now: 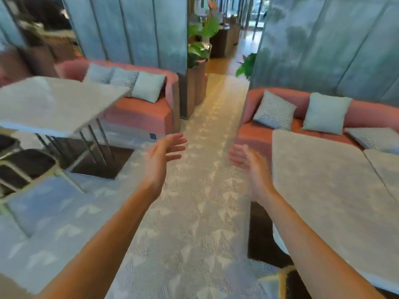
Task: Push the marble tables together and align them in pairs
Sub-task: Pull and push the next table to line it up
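Both empty, fingers spread, the left hand (164, 156) and right hand (248, 162) hover over the aisle between marble tables, left table (54, 104) and right pair (323, 186); palms belong flat against an edge.

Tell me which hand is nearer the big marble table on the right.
Right. The right hand hovers open just beside the marble table, near its left edge, not touching. The left hand is farther off, over the carpeted aisle.

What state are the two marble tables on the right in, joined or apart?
Joined, as far as shown: the near marble table and the far-right marble table meet along a thin seam with tops level. Neither hand touches them.
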`<act>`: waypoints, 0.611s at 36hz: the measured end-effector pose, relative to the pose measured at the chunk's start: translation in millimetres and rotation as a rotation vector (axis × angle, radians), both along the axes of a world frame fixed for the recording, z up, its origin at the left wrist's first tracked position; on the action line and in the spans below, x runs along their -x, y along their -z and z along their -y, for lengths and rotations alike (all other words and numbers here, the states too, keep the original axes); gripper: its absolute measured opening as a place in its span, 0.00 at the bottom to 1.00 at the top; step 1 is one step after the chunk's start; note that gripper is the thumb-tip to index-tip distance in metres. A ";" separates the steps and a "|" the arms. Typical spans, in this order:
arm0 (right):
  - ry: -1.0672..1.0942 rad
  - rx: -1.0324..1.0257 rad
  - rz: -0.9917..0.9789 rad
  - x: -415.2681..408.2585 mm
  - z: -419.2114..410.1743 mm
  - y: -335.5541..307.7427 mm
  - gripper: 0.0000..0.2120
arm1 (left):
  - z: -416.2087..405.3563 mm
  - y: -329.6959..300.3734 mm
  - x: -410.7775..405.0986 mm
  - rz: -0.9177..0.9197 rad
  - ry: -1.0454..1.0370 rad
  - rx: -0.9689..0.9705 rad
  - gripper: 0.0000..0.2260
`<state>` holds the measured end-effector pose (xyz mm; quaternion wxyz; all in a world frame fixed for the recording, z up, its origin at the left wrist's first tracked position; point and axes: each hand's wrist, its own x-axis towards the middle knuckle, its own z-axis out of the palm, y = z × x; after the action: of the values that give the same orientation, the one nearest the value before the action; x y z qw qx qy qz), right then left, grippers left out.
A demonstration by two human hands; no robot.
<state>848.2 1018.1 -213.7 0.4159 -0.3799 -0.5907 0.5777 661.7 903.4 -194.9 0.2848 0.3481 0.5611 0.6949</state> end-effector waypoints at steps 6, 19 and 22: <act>0.031 -0.074 -0.040 81.6 -53.6 -31.2 0.13 | -53.3 -8.2 75.2 -0.049 0.002 -0.129 0.16; 0.078 -0.015 -0.147 286.6 -253.6 -23.3 0.13 | -253.7 -8.6 292.7 0.046 -0.015 -0.083 0.13; 0.074 -0.025 -0.152 347.4 -312.3 -51.4 0.12 | -314.1 -37.5 350.9 0.038 -0.019 -0.121 0.13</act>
<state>500.8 1330.5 -162.3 0.4851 -0.3513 -0.5504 0.5817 310.8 1217.6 -157.5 0.2674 0.3462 0.5158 0.7366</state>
